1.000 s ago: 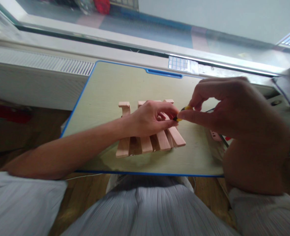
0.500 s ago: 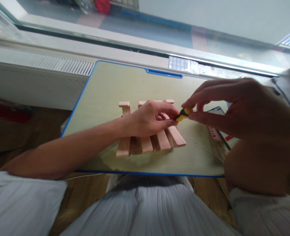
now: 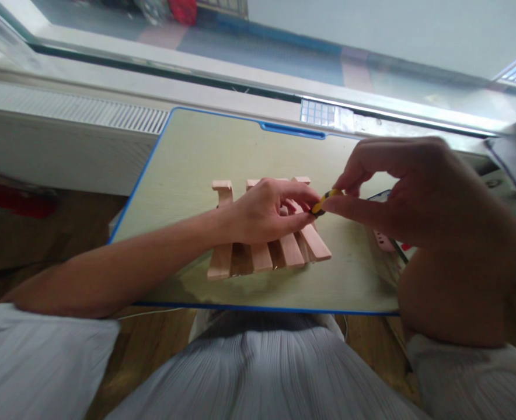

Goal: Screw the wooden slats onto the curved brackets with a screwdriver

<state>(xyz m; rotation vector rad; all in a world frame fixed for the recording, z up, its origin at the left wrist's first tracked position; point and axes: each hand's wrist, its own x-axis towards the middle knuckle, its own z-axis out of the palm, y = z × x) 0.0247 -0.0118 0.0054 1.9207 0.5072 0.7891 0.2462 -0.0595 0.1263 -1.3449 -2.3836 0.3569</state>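
Right hand (image 3: 419, 192) pinches a small yellow-and-black tool handle (image 3: 323, 202) between thumb and fingers; the tool's tip is hidden. Left hand (image 3: 269, 211) rests curled on one pale wooden slatted rack (image 3: 267, 248), covering its middle, fingers closed on a slat beside the tool. Five slats countable. The rack lies mid-surface on the blue-edged beige lap desk (image 3: 205, 157). A pink object (image 3: 383, 240) sits behind the right hand, mostly blocked, unclear.

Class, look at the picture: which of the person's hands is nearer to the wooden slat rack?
Left. The left hand rests on the wooden slat rack; the right hand is beside it, pinching a yellow-and-black tool.
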